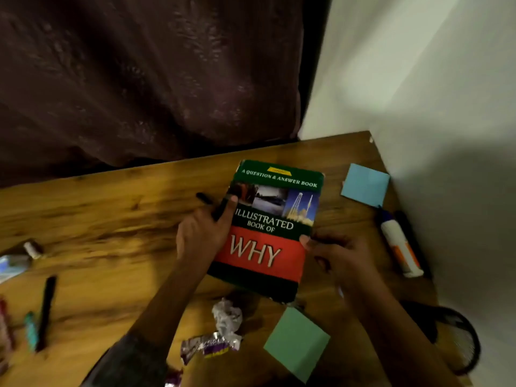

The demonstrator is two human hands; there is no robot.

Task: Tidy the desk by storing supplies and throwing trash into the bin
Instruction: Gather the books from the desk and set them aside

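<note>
the book [272, 227], its cover reading "illustrated book of why", sits mid-surface with its long axis running near to far, the top edge pointing far and leaning slightly right. the left hand [203, 230] grips the book's left edge, thumb on the cover, and also holds a black pen [213, 206] against it. the right hand [332, 255] pinches the book's right edge, thumb on the cover.

on the wooden surface [111, 219] lie two sticky-note pads: a blue one [365, 185] far right by the wall and a green one [296, 343] near the book's lower corner. one glue bottle [399, 244] lies at the right, long axis near to far. one crumpled paper ball [227, 315] and one shiny wrapper [210, 346] sit near the front. at the left lie one black marker [46, 311] and one teal pen [30, 329], both roughly near to far. a black mesh bin [458, 339] stands at the near right, below the surface edge.
</note>
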